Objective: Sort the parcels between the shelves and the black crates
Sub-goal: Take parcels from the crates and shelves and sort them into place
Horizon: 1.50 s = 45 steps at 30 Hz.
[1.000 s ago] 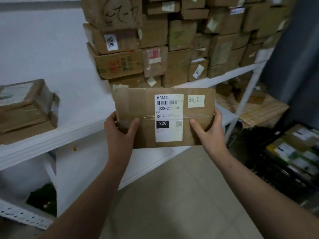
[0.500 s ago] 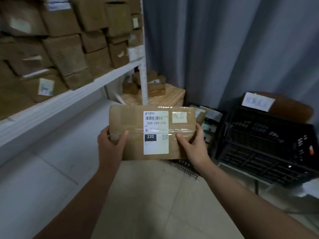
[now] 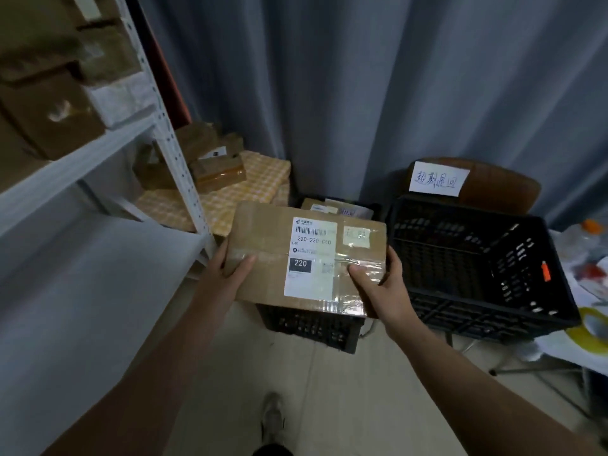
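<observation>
Gripping parcel [image 3: 263,232] between left hand [image 3: 230,274] and right hand [image 3: 385,284], over small crate [image 3: 309,327], bigger crate [image 3: 477,297] right, shelf [image 3: 82,166] left

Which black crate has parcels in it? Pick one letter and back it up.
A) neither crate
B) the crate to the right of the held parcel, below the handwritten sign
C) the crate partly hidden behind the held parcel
C: labelled parcels show at the far end of the near crate, behind the held parcel that the left hand and right hand grip, while the right crate shows only bare mesh.
</observation>
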Available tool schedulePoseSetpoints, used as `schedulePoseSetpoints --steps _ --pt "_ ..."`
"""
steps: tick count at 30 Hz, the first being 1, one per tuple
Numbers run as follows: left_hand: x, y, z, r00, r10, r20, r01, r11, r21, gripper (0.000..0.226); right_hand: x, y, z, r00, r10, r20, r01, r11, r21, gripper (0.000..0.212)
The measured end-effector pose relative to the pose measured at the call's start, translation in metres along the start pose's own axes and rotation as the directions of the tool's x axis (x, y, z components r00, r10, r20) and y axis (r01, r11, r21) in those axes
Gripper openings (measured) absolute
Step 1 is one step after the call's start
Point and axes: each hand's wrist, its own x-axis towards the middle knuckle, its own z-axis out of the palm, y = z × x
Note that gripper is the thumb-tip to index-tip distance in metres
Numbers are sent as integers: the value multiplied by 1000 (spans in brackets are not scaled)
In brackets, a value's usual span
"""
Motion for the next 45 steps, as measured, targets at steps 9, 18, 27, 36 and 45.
schedulePoseSetpoints --steps 9,18,27,36,45 --pt "179 21 12 985 -22 172 8 996 85 46 108 -27 -9 982 183 37 -185 982 32 51" --pt "286 17 116 977 -2 211 -11 998 60 75 175 3 -32 969 245 -22 -246 963 -107 33" --pt "246 -78 211 628 -542 559 480 835 270 73 243 62 -1 855 335 -396 -484 790 -376 55" --pt "288 -169 263 729 -443 522 249 881 402 78 281 136 22 876 272 -399 -482 537 -692 72" --pt "304 -218 278 750 -338 568 63 892 448 77 294 202 31 933 283 -221 -331 439 -835 92"
